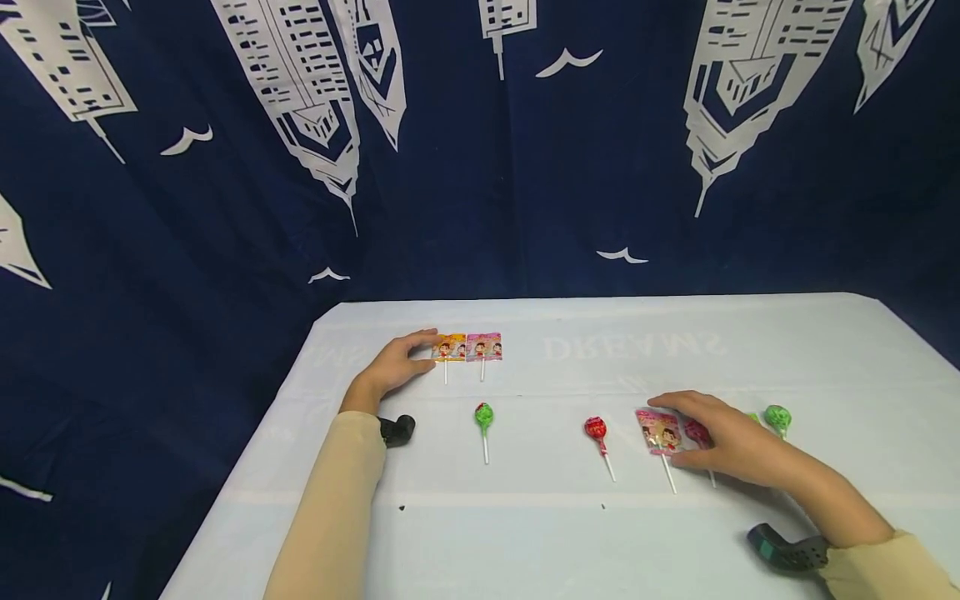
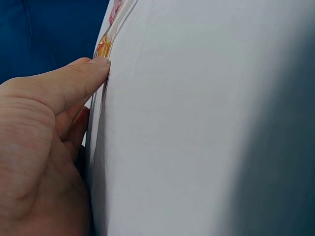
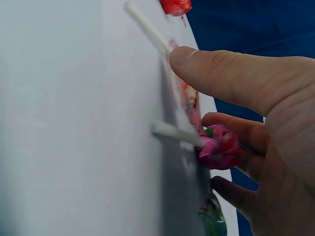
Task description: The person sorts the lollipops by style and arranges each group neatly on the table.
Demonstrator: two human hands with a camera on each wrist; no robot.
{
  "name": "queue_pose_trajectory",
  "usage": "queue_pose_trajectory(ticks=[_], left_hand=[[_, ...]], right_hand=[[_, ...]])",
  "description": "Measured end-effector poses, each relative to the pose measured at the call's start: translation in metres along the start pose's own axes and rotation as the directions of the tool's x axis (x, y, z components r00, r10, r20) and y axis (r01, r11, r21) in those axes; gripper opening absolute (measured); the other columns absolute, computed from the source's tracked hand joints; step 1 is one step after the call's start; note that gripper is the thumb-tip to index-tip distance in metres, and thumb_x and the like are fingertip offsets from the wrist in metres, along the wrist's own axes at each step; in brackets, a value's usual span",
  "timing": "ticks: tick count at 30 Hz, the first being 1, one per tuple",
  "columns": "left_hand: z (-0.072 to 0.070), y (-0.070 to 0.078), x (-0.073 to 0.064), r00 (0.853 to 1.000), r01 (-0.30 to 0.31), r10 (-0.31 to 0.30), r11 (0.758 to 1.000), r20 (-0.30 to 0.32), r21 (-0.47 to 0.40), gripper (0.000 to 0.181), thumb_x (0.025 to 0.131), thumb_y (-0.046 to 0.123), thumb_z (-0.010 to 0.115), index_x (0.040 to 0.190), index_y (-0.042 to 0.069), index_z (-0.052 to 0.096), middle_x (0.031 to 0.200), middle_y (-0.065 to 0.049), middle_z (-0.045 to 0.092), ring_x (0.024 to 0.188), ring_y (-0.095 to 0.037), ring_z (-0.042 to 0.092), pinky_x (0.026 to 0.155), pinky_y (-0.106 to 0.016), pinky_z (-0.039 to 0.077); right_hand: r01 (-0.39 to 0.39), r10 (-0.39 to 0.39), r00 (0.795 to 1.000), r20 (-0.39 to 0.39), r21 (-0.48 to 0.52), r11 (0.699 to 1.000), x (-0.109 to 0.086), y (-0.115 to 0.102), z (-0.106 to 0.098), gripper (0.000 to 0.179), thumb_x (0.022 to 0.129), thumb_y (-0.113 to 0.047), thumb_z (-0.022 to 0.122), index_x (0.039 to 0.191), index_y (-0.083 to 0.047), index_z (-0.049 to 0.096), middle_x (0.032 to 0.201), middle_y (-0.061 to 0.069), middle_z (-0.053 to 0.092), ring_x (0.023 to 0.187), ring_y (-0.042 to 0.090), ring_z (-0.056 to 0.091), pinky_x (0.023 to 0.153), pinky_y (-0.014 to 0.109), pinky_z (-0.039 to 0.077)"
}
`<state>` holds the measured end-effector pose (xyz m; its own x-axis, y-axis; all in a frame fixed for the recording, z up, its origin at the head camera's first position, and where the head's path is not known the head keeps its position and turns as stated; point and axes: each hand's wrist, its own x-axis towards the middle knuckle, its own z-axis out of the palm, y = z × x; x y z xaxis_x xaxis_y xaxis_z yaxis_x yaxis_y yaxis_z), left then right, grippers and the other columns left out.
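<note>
My left hand [image 1: 392,367] is at the far left of the table, pinching the left side of an orange-wrapped flat lollipop [image 1: 452,347] between thumb and index finger. A pink-wrapped flat lollipop [image 1: 484,347] lies directly beside it. On the right, my right hand [image 1: 731,437] grips another pink flat lollipop [image 1: 660,432] by its edges, thumb near the stick and index finger at the top. Under that palm sits a round dark-pink lollipop [image 3: 220,147], partly hidden in the head view. A green wrapper [image 3: 214,219] shows below it in the right wrist view.
A round green lollipop [image 1: 484,417] and a round red one [image 1: 596,428] lie mid-table. Another green lollipop [image 1: 778,417] is beyond my right hand. Small dark specks dot the white tablecloth [image 1: 510,542]. Behind the table hangs a dark blue curtain [image 1: 465,208].
</note>
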<state>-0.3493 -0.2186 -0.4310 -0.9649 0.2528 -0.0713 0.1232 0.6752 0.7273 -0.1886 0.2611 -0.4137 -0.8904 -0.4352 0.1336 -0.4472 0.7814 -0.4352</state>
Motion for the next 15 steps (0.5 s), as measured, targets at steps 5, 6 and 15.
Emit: queue_pose_trajectory(ticks=[5, 6, 15], left_hand=[[0.0002, 0.0005, -0.0002, 1.000, -0.010, 0.010, 1.000, -0.002, -0.005, 0.049, 0.094, 0.012, 0.067, 0.141, 0.018, 0.057, 0.161, 0.004, 0.038, 0.155, -0.026, 0.023, 0.126, -0.050, 0.017], [0.0001, 0.0007, -0.0003, 1.000, -0.012, 0.012, 1.000, -0.003, -0.004, 0.049, 0.094, 0.012, 0.067, 0.141, 0.018, 0.057, 0.161, 0.004, 0.039, 0.155, -0.026, 0.023, 0.126, -0.050, 0.017], [0.0006, 0.0006, -0.0013, 1.000, -0.030, 0.030, 0.999, -0.009, -0.012, 0.049, 0.093, 0.010, 0.067, 0.142, 0.015, 0.057, 0.161, 0.002, 0.039, 0.154, -0.026, 0.024, 0.126, -0.049, 0.017]], right_hand=[[-0.013, 0.013, 1.000, 0.003, -0.004, 1.000, 0.0014, 0.0000, 0.0045, 0.068, 0.078, -0.033, 0.085, 0.138, -0.021, 0.056, 0.139, 0.011, 0.059, 0.128, 0.038, 0.053, 0.100, 0.062, 0.045], [-0.013, 0.013, 1.000, -0.004, -0.009, 1.000, 0.0015, -0.0005, 0.0052, 0.067, 0.078, -0.033, 0.085, 0.138, -0.022, 0.057, 0.139, 0.009, 0.060, 0.128, 0.036, 0.053, 0.100, 0.061, 0.045], [0.027, -0.030, 0.998, -0.047, -0.051, 0.998, 0.0022, 0.0009, 0.0094, 0.060, 0.077, -0.031, 0.085, 0.132, -0.024, 0.061, 0.133, 0.003, 0.063, 0.122, 0.029, 0.056, 0.097, 0.051, 0.048]])
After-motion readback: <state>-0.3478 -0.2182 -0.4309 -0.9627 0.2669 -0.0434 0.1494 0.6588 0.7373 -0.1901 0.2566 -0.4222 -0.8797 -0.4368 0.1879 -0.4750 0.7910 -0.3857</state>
